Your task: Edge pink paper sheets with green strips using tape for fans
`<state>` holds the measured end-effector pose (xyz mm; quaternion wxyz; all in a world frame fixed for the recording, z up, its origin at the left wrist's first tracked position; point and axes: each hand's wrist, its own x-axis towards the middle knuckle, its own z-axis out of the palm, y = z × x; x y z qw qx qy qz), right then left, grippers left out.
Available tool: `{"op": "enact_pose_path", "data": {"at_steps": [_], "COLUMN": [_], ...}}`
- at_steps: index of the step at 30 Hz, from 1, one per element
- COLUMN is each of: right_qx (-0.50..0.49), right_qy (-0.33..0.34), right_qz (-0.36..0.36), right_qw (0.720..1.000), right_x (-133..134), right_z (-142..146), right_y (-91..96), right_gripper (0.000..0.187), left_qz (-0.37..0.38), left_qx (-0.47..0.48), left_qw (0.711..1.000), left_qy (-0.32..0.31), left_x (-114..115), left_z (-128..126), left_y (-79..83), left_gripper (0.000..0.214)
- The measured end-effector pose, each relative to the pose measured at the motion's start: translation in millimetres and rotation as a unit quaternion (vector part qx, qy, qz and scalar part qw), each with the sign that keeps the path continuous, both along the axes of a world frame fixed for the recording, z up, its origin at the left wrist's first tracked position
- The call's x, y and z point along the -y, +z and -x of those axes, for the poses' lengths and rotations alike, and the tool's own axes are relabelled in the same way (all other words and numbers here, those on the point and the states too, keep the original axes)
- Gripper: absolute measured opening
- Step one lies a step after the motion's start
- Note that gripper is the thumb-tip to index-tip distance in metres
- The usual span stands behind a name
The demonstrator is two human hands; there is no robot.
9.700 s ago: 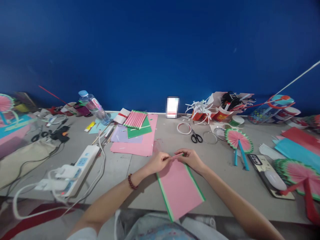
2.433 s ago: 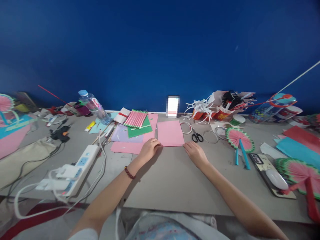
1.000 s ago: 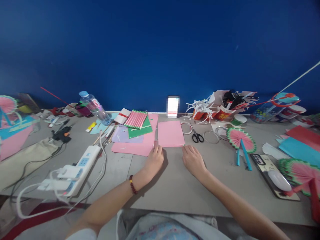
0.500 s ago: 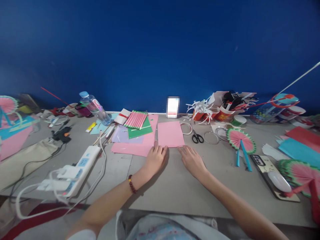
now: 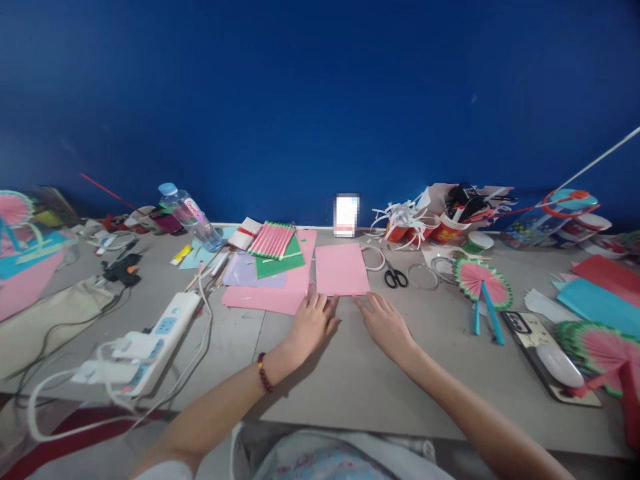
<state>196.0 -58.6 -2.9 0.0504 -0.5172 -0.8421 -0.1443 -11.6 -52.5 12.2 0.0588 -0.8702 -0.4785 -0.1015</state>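
A pink sheet of paper (image 5: 342, 269) lies flat on the grey table in front of me. My left hand (image 5: 313, 325) rests at its near left corner, fingers stretched forward and thumb apart. At the near right corner, my right hand (image 5: 386, 325) has its fingers extended and its fingertips by the paper's edge. Neither hand grips anything. Left of the sheet, larger pink paper (image 5: 270, 300) bears a green sheet (image 5: 293, 263) and a pleated pink strip with green edges (image 5: 273, 240). Black-handled scissors (image 5: 395, 276) lie to the right.
A power strip (image 5: 167, 340) with cables stands at left, near a tilted plastic bottle (image 5: 193, 217). Rightward are a pink paper fan (image 5: 483, 283), a phone (image 5: 520, 327) with a white mouse (image 5: 559, 365), and cups of tools (image 5: 450, 230). A lit screen (image 5: 345, 217) stands against the blue wall.
My left thumb has spread away from the fingers, and the left hand has drawn back slightly. My right hand and the pink sheet have hardly moved.
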Motion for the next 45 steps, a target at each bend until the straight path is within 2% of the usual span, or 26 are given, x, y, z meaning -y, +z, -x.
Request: {"op": "enact_pose_path", "data": {"at_steps": [28, 45], "right_qx": [0.002, 0.008], "right_qy": [-0.022, -0.015], "right_qz": [0.013, 0.011], "right_qw": [1.000, 1.000], "right_x": [-2.1, -2.4], "right_z": [6.8, 6.3], "right_y": [2.8, 2.1], "right_gripper": [0.049, 0.050], "left_qz": [0.010, -0.006], "left_qx": [0.002, -0.011], "left_qw": [1.000, 0.999], "left_qy": [0.008, 0.030], "left_x": [-1.2, 1.3], "left_z": [-2.4, -3.8], "left_y": [1.8, -8.1], "left_gripper": [0.041, 0.047]}}
